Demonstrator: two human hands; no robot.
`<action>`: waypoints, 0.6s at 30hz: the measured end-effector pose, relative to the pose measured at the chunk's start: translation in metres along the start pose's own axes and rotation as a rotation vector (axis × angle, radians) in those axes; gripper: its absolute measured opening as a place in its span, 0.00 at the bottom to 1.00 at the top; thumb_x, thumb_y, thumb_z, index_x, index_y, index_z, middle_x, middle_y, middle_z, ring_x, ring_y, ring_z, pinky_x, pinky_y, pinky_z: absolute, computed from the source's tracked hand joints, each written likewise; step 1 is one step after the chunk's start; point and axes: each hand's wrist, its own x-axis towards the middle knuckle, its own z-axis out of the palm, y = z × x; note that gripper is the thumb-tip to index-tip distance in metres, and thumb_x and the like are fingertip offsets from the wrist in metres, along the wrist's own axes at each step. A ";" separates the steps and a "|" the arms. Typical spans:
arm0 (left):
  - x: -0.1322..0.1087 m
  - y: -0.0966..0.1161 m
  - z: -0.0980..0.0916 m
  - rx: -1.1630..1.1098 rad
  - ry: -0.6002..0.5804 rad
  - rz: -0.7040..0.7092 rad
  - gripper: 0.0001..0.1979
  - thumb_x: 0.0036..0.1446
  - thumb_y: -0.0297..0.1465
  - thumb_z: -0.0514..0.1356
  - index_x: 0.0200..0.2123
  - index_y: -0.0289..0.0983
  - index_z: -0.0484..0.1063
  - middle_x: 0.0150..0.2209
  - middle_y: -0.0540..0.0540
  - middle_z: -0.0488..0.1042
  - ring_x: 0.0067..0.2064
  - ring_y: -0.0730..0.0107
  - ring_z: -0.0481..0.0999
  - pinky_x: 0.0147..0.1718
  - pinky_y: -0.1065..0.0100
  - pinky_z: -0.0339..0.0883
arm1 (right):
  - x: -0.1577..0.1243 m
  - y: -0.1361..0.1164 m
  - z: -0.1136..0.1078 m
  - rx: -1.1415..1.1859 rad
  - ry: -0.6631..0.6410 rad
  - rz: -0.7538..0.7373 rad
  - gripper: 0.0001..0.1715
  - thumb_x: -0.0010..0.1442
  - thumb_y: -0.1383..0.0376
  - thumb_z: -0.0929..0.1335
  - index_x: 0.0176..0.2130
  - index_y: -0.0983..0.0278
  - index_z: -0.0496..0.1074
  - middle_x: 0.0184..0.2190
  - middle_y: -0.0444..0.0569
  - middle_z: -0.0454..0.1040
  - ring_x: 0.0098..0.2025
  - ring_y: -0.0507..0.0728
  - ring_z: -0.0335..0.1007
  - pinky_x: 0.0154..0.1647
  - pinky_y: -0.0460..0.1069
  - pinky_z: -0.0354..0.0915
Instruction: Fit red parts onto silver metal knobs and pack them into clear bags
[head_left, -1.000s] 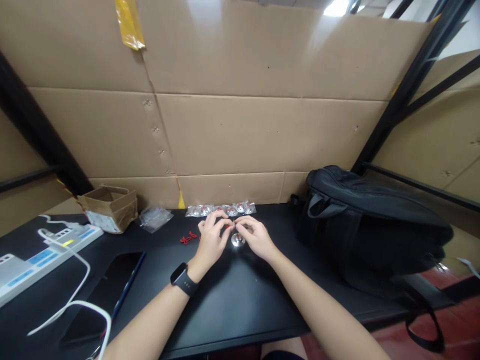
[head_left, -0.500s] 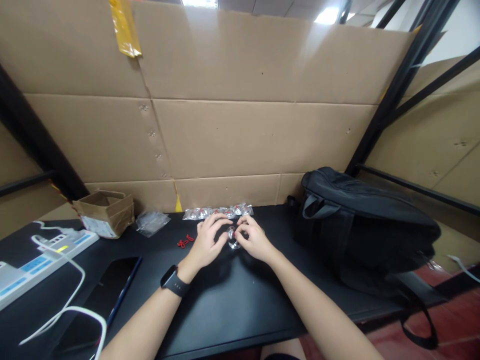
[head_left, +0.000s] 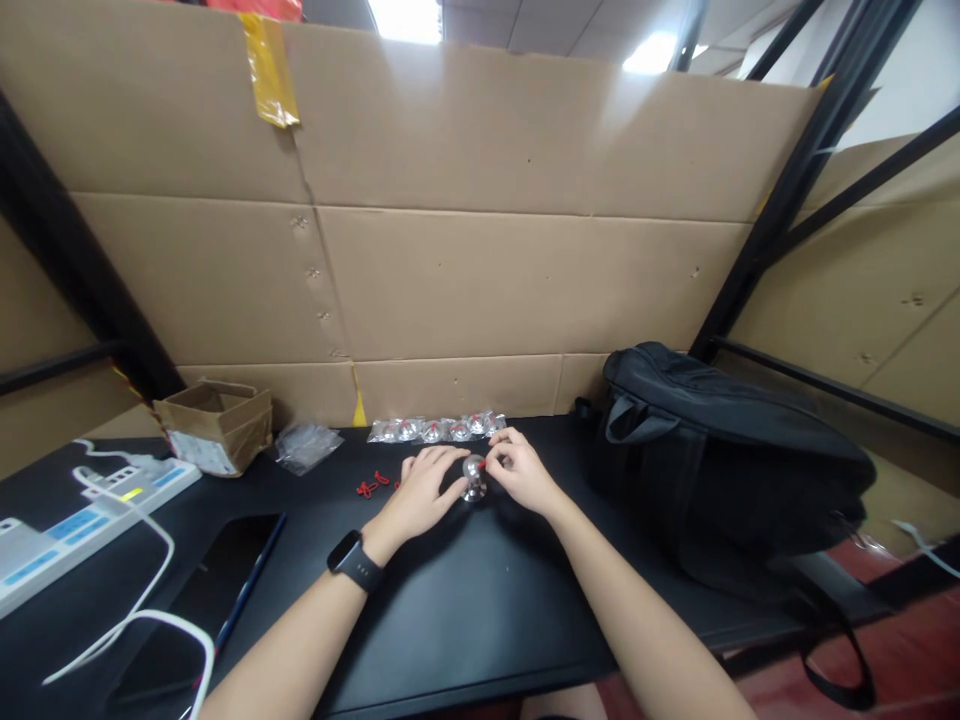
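Note:
A small shiny silver metal piece [head_left: 475, 480], rounded and possibly a finger cymbal, is between my hands above the black tabletop. At its left edge are the thumb and forefinger of my left hand [head_left: 425, 492], which seem to steady it. My right hand [head_left: 523, 474] pinches a short red cord [head_left: 484, 465] at the piece's upper right. Loose red knotted cords [head_left: 367, 489] lie left of my left hand. Behind both hands runs a row of clear packets [head_left: 433, 430] containing similar silver pieces with red bits.
A black bag [head_left: 720, 470] stands on the right. To the left are an opened cardboard box [head_left: 217, 425], a crumpled clear plastic bag [head_left: 307, 445], a white power strip [head_left: 67, 530] with a cable and a dark phone or tablet [head_left: 202, 600]. Cardboard panels [head_left: 450, 290] wall the back.
My right hand has drawn slightly right, away from my left, with the red cord in its pinch. The metal piece has turned and shows more of its rounded side. The view tilted slightly.

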 end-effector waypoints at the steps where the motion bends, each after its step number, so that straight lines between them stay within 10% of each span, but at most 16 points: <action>1: 0.000 -0.003 0.003 -0.007 -0.002 -0.014 0.19 0.65 0.39 0.55 0.58 0.49 0.68 0.55 0.45 0.72 0.57 0.56 0.67 0.52 0.55 0.60 | 0.001 0.002 -0.004 -0.039 -0.004 0.001 0.07 0.56 0.68 0.69 0.26 0.62 0.76 0.43 0.50 0.69 0.49 0.59 0.66 0.49 0.54 0.64; 10: 0.004 0.009 0.022 0.092 -0.016 0.021 0.08 0.64 0.33 0.58 0.39 0.45 0.78 0.39 0.46 0.78 0.49 0.59 0.69 0.50 0.54 0.52 | 0.001 0.014 -0.017 -0.049 -0.059 0.088 0.08 0.53 0.70 0.69 0.23 0.64 0.75 0.41 0.50 0.72 0.43 0.57 0.69 0.45 0.52 0.65; 18: 0.006 -0.003 0.015 -0.217 0.167 -0.277 0.12 0.62 0.41 0.57 0.37 0.43 0.79 0.39 0.46 0.82 0.45 0.58 0.78 0.49 0.55 0.62 | 0.002 0.006 -0.004 0.462 -0.051 0.162 0.14 0.60 0.57 0.69 0.29 0.64 0.73 0.25 0.46 0.76 0.30 0.55 0.74 0.35 0.49 0.68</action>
